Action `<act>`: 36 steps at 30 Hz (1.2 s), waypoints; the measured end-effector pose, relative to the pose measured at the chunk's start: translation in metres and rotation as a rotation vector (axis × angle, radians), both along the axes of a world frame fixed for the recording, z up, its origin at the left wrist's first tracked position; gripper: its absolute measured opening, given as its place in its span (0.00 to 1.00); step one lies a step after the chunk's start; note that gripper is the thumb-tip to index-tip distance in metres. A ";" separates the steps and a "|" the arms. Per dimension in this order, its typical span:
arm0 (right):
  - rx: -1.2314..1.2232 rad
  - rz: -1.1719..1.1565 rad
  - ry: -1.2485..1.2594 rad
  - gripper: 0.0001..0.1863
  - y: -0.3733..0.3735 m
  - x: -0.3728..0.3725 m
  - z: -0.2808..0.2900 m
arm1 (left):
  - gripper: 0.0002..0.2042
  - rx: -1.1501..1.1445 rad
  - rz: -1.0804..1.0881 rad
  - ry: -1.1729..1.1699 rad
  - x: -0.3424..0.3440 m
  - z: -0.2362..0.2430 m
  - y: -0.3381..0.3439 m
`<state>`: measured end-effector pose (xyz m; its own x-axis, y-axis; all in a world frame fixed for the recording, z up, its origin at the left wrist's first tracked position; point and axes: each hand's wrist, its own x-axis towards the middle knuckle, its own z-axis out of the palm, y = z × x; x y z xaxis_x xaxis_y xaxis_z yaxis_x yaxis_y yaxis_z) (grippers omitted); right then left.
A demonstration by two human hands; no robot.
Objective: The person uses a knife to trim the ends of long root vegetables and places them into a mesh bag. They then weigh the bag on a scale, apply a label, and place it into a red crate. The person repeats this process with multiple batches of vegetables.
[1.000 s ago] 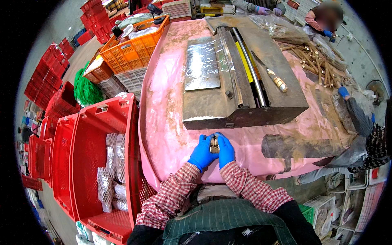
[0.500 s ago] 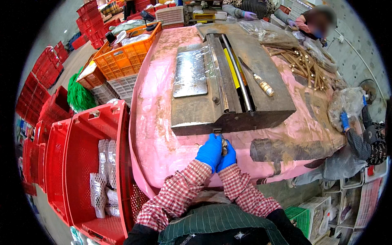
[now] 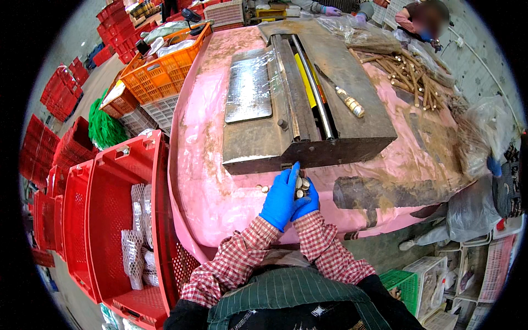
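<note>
Just below the frame's centre, the blue-gloved left hand [image 3: 278, 199] and right hand [image 3: 308, 202] make a loosely closed, cupped grip around short cylindrical pieces [image 3: 300, 190], partly finger-hidden, over the pink-plastic-covered table [image 3: 212, 212].

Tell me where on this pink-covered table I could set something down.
The pink sheet looks free left of the left hand and loose pieces, towards the red crate, and between that crate and the metal box. It's soiled in places. The far right is crowded with sticks and plastic.
</note>
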<state>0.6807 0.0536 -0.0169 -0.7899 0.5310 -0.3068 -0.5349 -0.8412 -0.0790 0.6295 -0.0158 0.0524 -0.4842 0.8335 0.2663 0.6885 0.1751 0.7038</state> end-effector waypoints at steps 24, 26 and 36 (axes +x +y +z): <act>-0.342 -0.140 0.105 0.07 0.010 0.011 0.036 | 0.36 -0.247 0.143 0.013 -0.046 -0.025 -0.070; -0.298 -0.147 0.111 0.08 0.010 0.016 0.041 | 0.37 -0.184 0.151 0.081 -0.041 -0.030 -0.053; -0.309 -0.228 0.097 0.09 0.016 0.037 0.047 | 0.12 -0.219 -0.032 -0.070 -0.028 -0.043 -0.039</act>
<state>0.7175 0.0701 0.0299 -0.6958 0.5902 -0.4093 -0.7029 -0.6765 0.2195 0.6012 -0.0546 0.0090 -0.4673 0.8830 0.0439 0.6467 0.3076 0.6979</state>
